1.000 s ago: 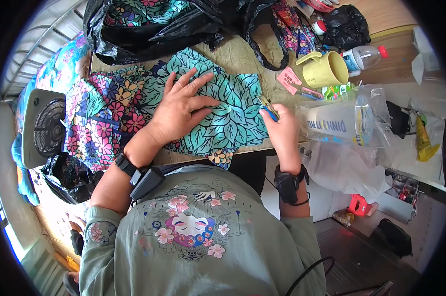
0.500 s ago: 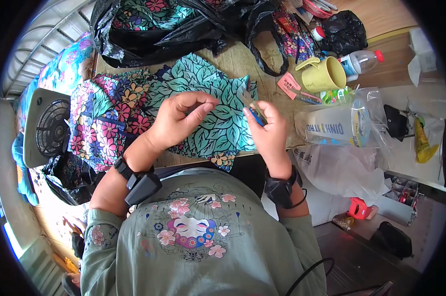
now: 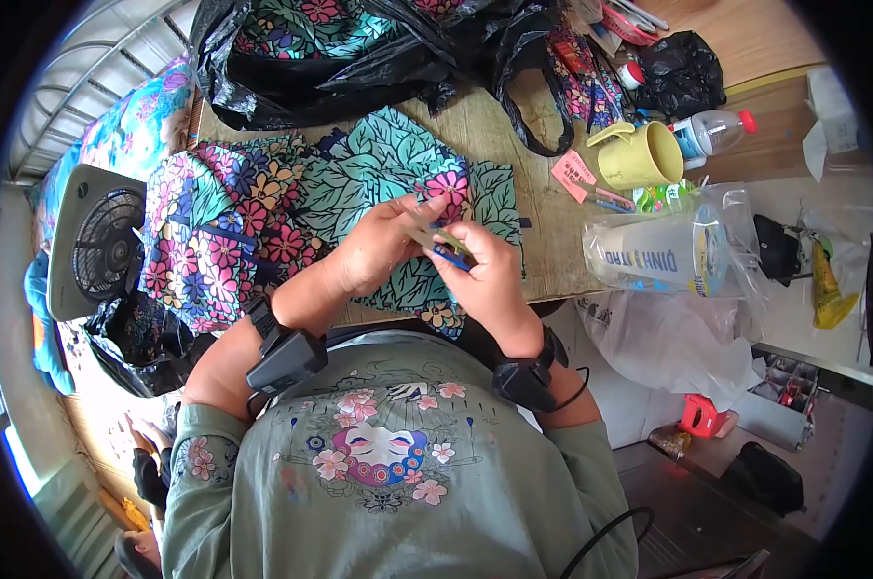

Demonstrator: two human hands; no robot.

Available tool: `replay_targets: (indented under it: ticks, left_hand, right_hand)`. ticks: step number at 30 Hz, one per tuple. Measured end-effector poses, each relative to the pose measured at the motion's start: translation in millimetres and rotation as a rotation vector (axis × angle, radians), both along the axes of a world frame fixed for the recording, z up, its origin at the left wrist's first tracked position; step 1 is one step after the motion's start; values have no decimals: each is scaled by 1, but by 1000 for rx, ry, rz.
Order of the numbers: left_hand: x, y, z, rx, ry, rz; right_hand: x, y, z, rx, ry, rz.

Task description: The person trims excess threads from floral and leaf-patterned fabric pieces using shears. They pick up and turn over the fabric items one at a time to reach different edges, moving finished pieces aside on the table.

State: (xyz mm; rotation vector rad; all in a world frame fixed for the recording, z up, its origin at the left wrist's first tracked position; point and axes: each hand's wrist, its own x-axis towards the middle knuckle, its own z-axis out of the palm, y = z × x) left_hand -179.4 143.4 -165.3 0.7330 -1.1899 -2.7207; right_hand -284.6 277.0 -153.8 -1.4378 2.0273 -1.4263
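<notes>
Patterned fabric (image 3: 359, 159) with teal leaves and dark outlines lies across the table in front of me. My left hand (image 3: 383, 243) is closed, thumb and fingers pinching the fabric by a pink-flowered part (image 3: 448, 185). In my right hand (image 3: 485, 275) is a pair of thread snips (image 3: 453, 253) with blue and yellow-green on the handle. Their blades point left, close against my left fingertips; the exact spot between the blades is hard to make out. More floral fabric (image 3: 205, 241) is bunched to the left.
A black plastic bag (image 3: 359, 82) with floral fabric inside lies at the back. On the right are a yellow mug (image 3: 639, 154), a clear bottle (image 3: 716, 132), pink paper tags (image 3: 573, 176) and a plastic-wrapped container (image 3: 649, 253). A fan (image 3: 109, 241) stands at the left.
My right hand has moved left with the snips, their blades swinging from upward to leftward. My left hand has moved right to meet them, and a pink flower on the fabric now shows.
</notes>
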Motion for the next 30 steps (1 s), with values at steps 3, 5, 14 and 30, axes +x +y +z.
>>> replay_targets:
  ticks: [3, 5, 14, 30]
  left_hand:
    - [1, 2, -3, 36, 29, 110]
    - [3, 0, 1, 71, 73, 124]
    - [9, -5, 14, 281, 112, 276]
    - [17, -10, -3, 192, 143, 187]
  right_hand:
    - [3, -1, -3, -54, 39, 22]
    - [1, 3, -7, -48, -21, 7]
    - [-25, 41, -20, 123, -207, -255]
    - [-8, 21, -9, -42, -52, 4]
